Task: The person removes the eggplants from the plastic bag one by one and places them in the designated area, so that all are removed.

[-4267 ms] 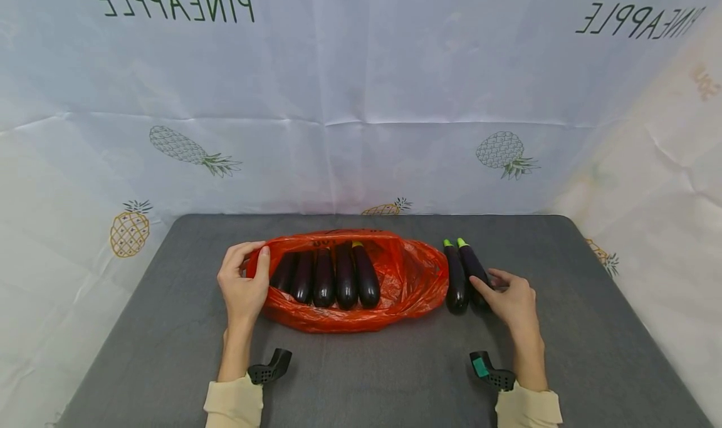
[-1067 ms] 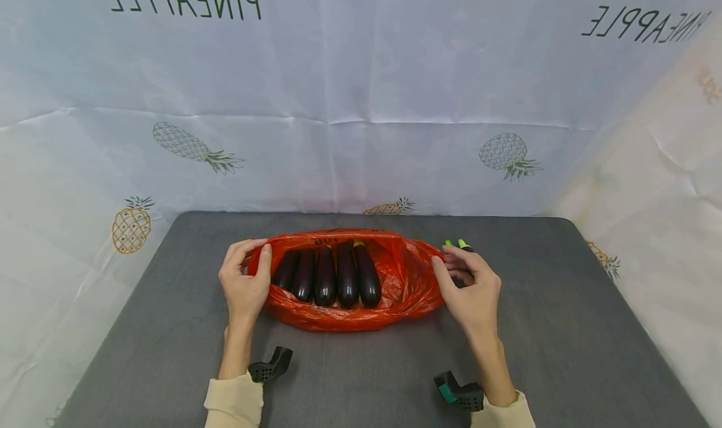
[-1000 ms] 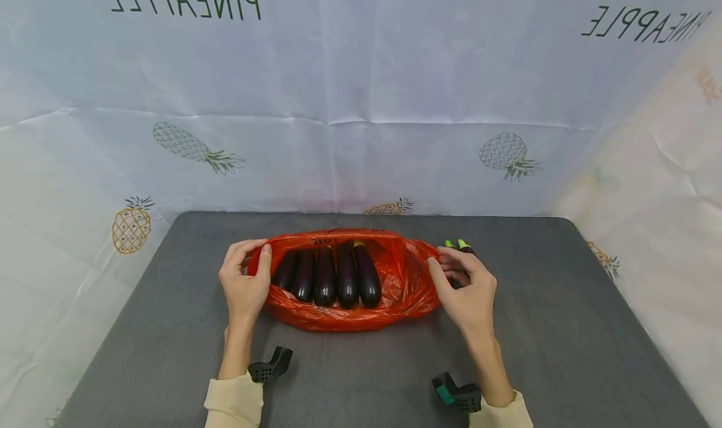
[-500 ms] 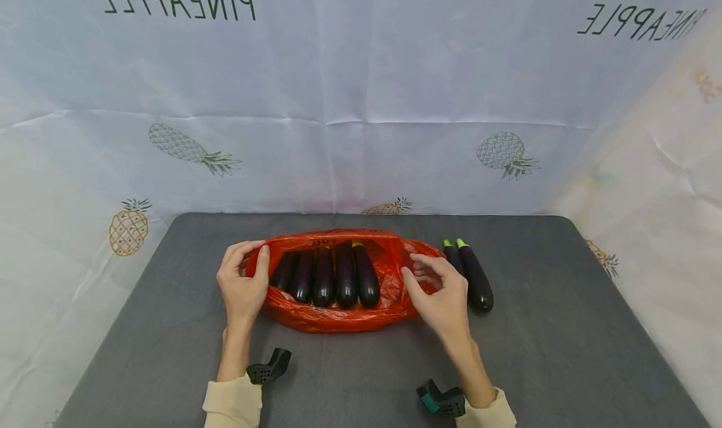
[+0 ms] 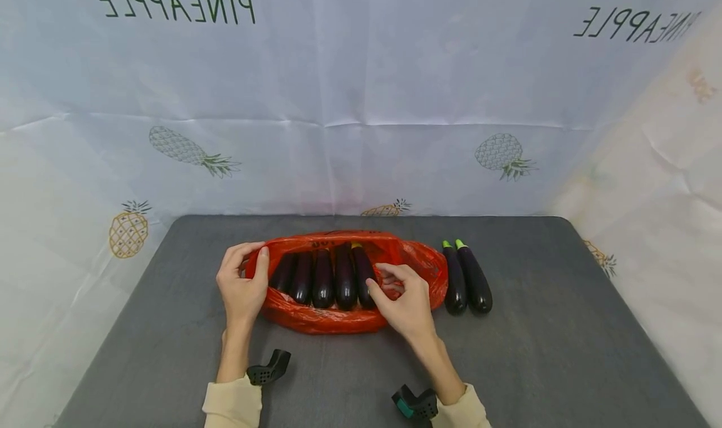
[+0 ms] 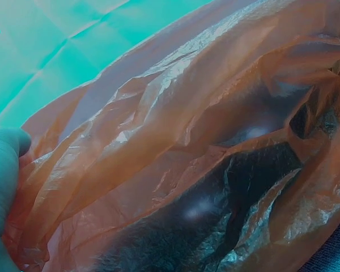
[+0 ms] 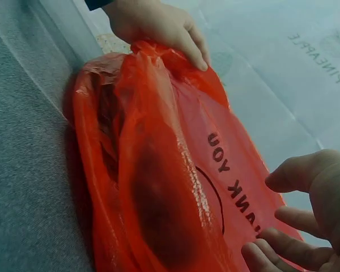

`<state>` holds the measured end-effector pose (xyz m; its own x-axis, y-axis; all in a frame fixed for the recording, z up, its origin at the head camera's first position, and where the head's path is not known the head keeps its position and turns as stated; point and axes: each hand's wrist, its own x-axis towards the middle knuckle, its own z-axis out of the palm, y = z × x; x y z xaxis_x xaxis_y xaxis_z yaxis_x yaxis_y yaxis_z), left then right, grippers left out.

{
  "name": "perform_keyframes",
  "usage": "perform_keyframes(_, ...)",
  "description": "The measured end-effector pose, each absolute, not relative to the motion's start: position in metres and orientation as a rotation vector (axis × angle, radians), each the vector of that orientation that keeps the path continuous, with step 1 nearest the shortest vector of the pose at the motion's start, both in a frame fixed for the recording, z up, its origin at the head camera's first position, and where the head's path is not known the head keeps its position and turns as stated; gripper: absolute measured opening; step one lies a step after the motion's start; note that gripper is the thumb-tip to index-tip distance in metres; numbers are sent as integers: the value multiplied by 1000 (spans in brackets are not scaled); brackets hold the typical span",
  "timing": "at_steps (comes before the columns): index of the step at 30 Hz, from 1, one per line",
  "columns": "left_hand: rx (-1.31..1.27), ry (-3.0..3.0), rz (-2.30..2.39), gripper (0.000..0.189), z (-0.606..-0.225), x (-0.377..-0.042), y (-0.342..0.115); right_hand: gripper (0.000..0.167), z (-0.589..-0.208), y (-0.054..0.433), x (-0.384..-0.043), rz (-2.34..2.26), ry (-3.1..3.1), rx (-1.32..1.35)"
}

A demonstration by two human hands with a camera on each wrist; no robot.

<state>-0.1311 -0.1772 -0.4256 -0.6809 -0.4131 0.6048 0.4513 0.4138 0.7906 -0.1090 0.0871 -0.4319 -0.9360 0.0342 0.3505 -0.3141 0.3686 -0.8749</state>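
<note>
Hanging: pineapple-print cloth [image 5: 361, 71] | grey table [image 5: 338, 381], rounded far corners | atop: red bag [image 5: 333, 319]

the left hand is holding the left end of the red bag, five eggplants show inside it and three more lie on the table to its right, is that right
Not quite: two eggplants, not three, lie on the table right of the red bag, as the head view shows. The rest is right.

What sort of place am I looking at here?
Probably a makeshift filming booth: pineapple-print cloth hangs behind a gray table, and black gadgets sit at both wrists.
</note>
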Motion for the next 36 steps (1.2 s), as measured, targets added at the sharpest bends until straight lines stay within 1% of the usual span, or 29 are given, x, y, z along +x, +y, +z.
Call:
perform_keyframes(5, -39, -1867, -1389, 13, -424, -130, -173, 31, -431, 82, -112, 1564, -2342, 225)
perform_keyframes(17, -28, -1874, -1386, 13, -434, -135, -175, 33, -429, 72, -117, 1566, -2371, 134)
perform_keyframes(28, -23, -1884, -1385, 12, -426, -130, -174, 36, -433, 71, -118, 1527, -2386, 107)
perform_keyframes(36, -14, -1891, -1369, 13, -440, -139, -181, 38, -438, 72, -121, 1519, -2413, 86)
